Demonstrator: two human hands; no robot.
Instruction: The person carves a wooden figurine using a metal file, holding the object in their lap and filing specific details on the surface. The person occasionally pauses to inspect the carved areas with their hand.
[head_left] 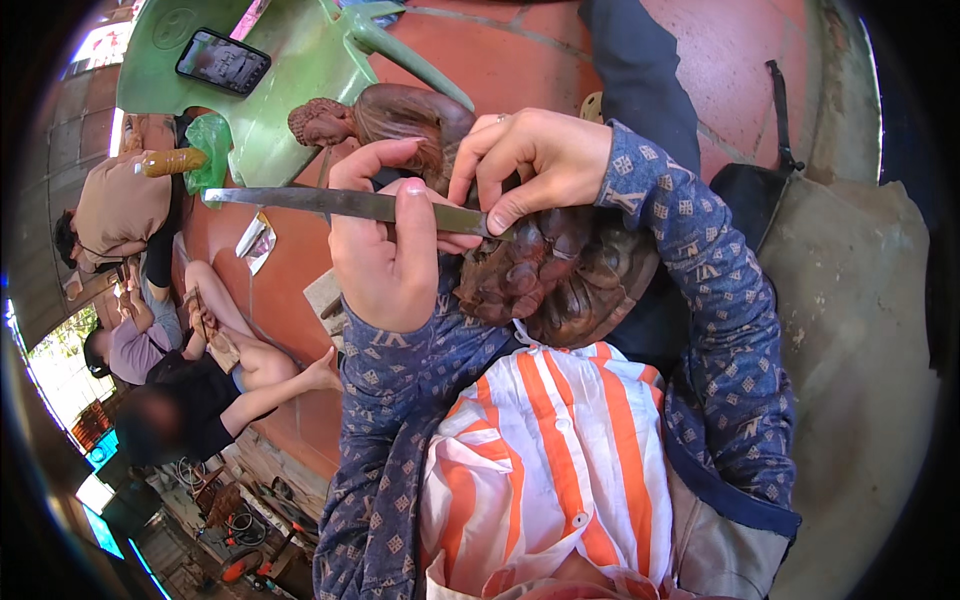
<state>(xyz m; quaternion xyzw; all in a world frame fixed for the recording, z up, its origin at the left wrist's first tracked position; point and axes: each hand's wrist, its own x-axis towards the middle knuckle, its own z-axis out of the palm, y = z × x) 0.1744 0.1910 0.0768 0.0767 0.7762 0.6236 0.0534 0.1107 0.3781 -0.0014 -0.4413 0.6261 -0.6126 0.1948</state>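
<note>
A brown carved wooden statue lies across my lap. Its head, with a knobbly hair pattern, points to the left, and layered petal-like carving sits nearer me. A long flat steel file reaches from the left over to this carving. My left hand grips the file between thumb and fingers, palm up. From the right, my right hand is closed, thumb and fingertips pressed on the file's tip against the wood. Part of the statue's middle is hidden behind my hands.
A green plastic chair carries a phone. A bottle and green plastic bag are beside it. On the red tiles lies a small packet. Several people sit at left; tools and cables are lower left.
</note>
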